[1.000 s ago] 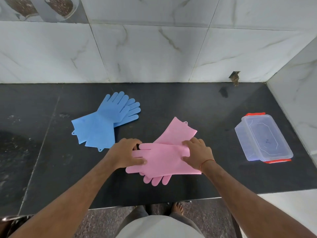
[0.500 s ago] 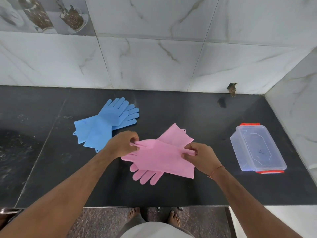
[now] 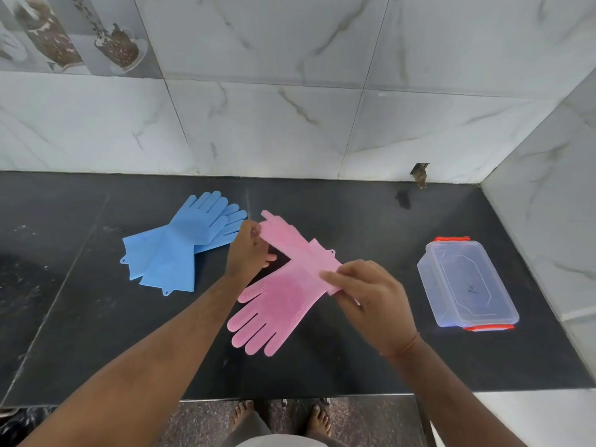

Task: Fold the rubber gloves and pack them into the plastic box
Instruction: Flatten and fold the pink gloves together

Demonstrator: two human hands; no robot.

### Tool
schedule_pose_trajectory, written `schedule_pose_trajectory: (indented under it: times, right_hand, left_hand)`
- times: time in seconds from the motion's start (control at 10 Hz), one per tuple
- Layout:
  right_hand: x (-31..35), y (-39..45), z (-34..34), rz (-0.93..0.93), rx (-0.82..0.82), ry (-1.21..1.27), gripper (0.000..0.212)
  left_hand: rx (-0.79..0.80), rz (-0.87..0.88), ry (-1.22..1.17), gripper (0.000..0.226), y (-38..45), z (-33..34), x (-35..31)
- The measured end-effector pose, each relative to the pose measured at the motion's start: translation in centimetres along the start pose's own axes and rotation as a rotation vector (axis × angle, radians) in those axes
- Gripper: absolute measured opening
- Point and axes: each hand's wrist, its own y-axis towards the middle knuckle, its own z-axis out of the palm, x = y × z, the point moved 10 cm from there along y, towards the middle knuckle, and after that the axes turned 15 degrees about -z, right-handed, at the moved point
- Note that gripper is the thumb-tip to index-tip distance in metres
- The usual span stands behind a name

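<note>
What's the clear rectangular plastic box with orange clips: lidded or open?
Lidded: clear lid covers the clear plastic box, orange clips at both ends; latched, cannot tell.

The pink gloves [image 3: 277, 304] at centre frame are looking like soft, matt rubber, and the lower one's palm side is showing a dense nap of fine nubs. The blue gloves [image 3: 180, 250], left of them, are showing the same matt rubbery skin. At right, a box [image 3: 467, 282] is gleaming as clear glossy plastic with orange-red clips. The surface [image 3: 354, 359] is showing dark polished stone with a dull sheen. The wall tiles [image 3: 258, 124] above are shining glossy white, marble-veined.
</note>
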Motion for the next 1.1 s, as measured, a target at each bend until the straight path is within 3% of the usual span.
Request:
schedule_pose_trajectory:
  times: [0.1, 0.3, 0.4, 0.5, 0.6, 0.7, 0.8, 0.9, 1.0, 1.1]
  right_hand:
    - [3.3, -0.5, 2.5, -0.175, 0.057, -0.059, 0.027]
    - [6.8, -5.1, 12.2, -0.248, 0.435, -0.028, 0.021]
    - [7.2, -7.7, 16.0, -0.178, 0.645, 0.098, 0.031]
    - [5.2, -9.3, 17.9, 0.096, 0.793, 0.309, 0.054]
    - [0.6, -9.3, 16.8, 0.429, 0.634, 0.312, 0.054]
    - [-5.2, -10.1, 15.1, 0.904, 0.333, 0.332, 0.032]
    - [-7.8, -12.0, 16.2, 1.388, 0.239, 0.498, 0.039]
    - [-8.0, -11.4, 18.2, 1.576, 0.092, 0.697, 0.010]
    - [-7.7, -10.6, 19.6, 1.637, -0.009, 0.771, 0.012]
    - [-7.1, -9.8, 20.9, 1.648, -0.033, 0.822, 0.012]
  left_hand:
    - [0.323, -0.231, -0.539, 0.017, -0.4, 2.9, 2.1]
    - [0.352, -0.501, -0.709, 0.035, -1.2, 3.9, 8.1]
    - [0.330, -0.408, -0.640, 0.054, -1.8, 4.6, 7.4]
    - [-0.208, -0.151, 0.231, 0.030, -1.5, 0.1, 4.7]
    - [-0.483, -0.027, 0.671, 0.026, -2.6, -0.1, 1.3]
    - [-0.306, -0.066, 0.338, 0.051, -0.6, 0.9, 3.1]
    - [-0.197, -0.182, 0.267, 0.043, 1.0, 1.3, 4.3]
    - [-0.162, -0.403, -0.088, 0.040, 1.1, -0.4, 8.4]
    - [0.431, -0.579, -0.571, 0.066, -1.0, 4.0, 9.3]
    - [0.485, -0.523, -0.632, 0.067, -0.1, 2.3, 9.9]
